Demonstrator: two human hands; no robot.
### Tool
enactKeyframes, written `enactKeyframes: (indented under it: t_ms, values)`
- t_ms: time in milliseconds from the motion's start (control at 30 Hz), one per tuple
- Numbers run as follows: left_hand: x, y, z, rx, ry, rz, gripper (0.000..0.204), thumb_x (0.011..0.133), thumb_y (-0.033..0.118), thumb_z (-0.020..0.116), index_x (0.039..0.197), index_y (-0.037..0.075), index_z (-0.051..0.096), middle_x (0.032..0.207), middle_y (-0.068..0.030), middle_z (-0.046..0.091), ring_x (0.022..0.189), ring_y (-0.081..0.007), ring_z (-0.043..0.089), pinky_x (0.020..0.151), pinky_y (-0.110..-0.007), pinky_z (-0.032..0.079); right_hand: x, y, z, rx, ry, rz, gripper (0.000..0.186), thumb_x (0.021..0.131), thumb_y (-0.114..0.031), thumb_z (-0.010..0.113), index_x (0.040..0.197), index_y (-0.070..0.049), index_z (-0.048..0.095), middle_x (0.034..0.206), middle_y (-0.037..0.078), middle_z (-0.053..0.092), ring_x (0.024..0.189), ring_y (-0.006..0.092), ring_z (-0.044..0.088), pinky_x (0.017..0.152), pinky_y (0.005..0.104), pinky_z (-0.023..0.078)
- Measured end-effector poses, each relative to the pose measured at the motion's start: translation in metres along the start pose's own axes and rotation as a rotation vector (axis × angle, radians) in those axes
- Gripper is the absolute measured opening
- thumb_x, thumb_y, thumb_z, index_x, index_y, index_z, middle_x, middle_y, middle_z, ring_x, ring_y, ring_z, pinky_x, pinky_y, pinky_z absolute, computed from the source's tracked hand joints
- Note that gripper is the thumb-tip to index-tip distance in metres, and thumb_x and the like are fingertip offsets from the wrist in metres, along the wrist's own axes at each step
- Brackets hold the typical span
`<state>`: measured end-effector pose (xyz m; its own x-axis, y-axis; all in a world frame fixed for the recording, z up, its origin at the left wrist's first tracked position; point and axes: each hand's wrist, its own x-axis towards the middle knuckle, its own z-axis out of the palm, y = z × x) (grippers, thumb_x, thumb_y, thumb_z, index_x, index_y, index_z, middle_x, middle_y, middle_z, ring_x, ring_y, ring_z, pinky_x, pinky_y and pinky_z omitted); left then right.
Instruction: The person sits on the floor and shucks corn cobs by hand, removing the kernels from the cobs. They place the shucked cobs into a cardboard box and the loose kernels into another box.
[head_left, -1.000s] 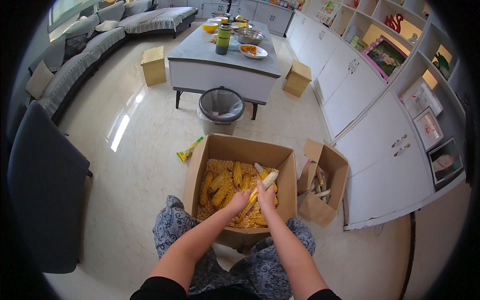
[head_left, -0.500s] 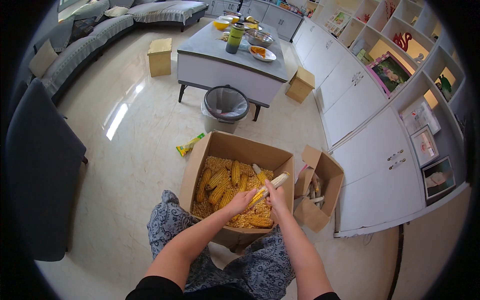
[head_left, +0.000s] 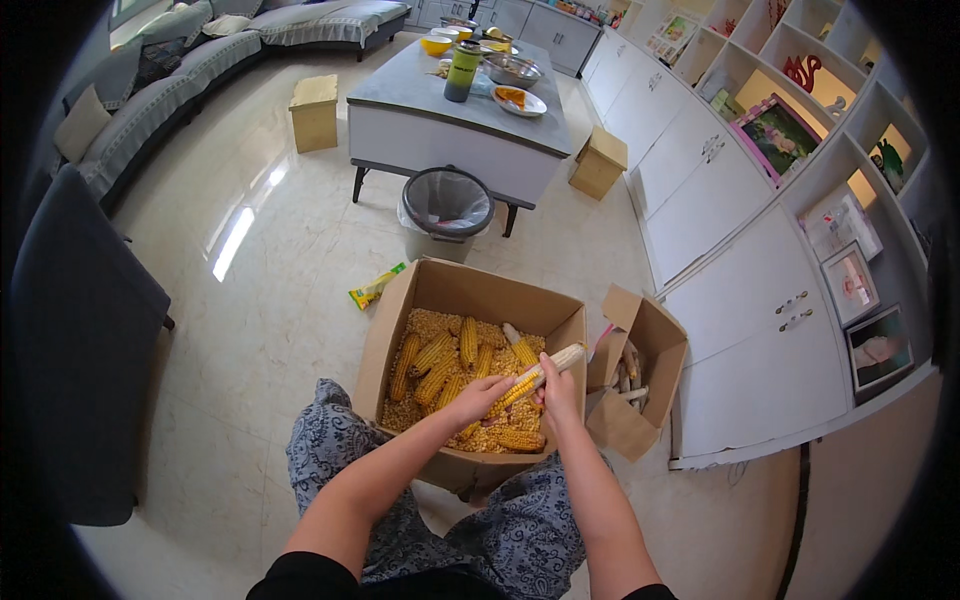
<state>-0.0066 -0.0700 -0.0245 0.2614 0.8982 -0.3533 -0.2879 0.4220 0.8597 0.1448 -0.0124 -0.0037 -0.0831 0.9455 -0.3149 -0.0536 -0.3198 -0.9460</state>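
Both my hands grip one ear of corn, tilted up to the right above a cardboard box. The corn ear (head_left: pixel 560 362) is bare and whitish at its upper end, with yellow kernels along its lower part. My left hand (head_left: pixel 480 399) is closed round the lower, kernelled end. Closer to the bare end, my right hand (head_left: pixel 558 391) wraps the ear. Beneath them the cardboard box (head_left: pixel 500 287) holds loose kernels (head_left: pixel 432 322) and several yellow corn ears (head_left: pixel 468 342). A partly stripped ear (head_left: pixel 520 344) leans near its right side.
At the right, a smaller open carton (head_left: pixel 660 375) contains several bare cobs (head_left: pixel 629 372). A lined trash bin (head_left: pixel 446 210) stands beyond the box, with a yellow-green packet (head_left: pixel 376 286) on the floor nearby. Farther back is a table (head_left: pixel 400 95); white cabinets (head_left: pixel 760 340) line the right, a dark chair (head_left: pixel 85 370) the left.
My hands and the corn ear shift slightly; the left hand sits a little farther right along it. The whole view drifts slightly. Both hands keep their hold.
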Motion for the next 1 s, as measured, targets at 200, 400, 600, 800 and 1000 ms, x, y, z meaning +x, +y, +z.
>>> enactKeyframes:
  t_ms: [200, 400, 600, 800, 1000]
  values:
    - [0.010, -0.016, -0.005, 0.057, 0.067, 0.010, 0.036, 0.095, 0.034, 0.037, 0.104, 0.004, 0.053, 0.072, -0.0056, 0.057, 0.049, -0.0105, 0.048, 0.040, -0.024, 0.037, 0.001, 0.003, 0.000, -0.017, -0.003, -0.032, 0.034, 0.088, -0.031, 0.053, 0.078, 0.002, 0.056, 0.059, 0.004, 0.053, 0.039, 0.0058, 0.038, 0.034, 0.0216, 0.031]
    - [0.014, -0.019, -0.002, 0.181, 0.102, 0.152, 0.042, 0.095, 0.037, 0.038, 0.106, 0.001, 0.057, 0.073, -0.0058, 0.058, 0.057, -0.0093, 0.050, 0.049, -0.024, 0.042, -0.001, 0.003, 0.005, -0.031, 0.020, -0.040, 0.031, 0.088, -0.029, 0.054, 0.079, 0.001, 0.055, 0.061, 0.005, 0.054, 0.039, 0.0069, 0.040, 0.034, 0.0223, 0.034]
    - [-0.001, 0.005, 0.010, 0.446, 0.104, 0.245, 0.047, 0.092, 0.040, 0.041, 0.103, -0.003, 0.058, 0.082, -0.0178, 0.062, 0.071, -0.0250, 0.059, 0.069, -0.035, 0.045, 0.002, 0.015, 0.006, -0.076, -0.018, -0.023, 0.027, 0.087, -0.026, 0.055, 0.086, 0.000, 0.046, 0.068, 0.009, 0.057, 0.041, 0.0115, 0.047, 0.033, 0.0239, 0.038]
    - [0.004, -0.004, 0.008, 0.570, 0.196, 0.205, 0.048, 0.093, 0.039, 0.037, 0.097, -0.003, 0.059, 0.071, -0.0183, 0.057, 0.063, -0.0281, 0.056, 0.060, -0.038, 0.044, 0.000, 0.022, 0.007, -0.078, -0.036, -0.056, 0.027, 0.087, -0.025, 0.056, 0.087, 0.000, 0.045, 0.067, 0.009, 0.056, 0.041, 0.0124, 0.049, 0.032, 0.0245, 0.039]
    - [0.012, -0.017, 0.002, 0.493, 0.218, 0.208, 0.048, 0.094, 0.040, 0.035, 0.096, -0.002, 0.059, 0.063, -0.0097, 0.055, 0.051, -0.0164, 0.054, 0.047, -0.032, 0.044, -0.005, 0.022, 0.015, -0.070, 0.000, -0.087, 0.026, 0.087, -0.024, 0.056, 0.088, -0.002, 0.043, 0.065, 0.007, 0.054, 0.040, 0.0125, 0.048, 0.031, 0.0245, 0.038]
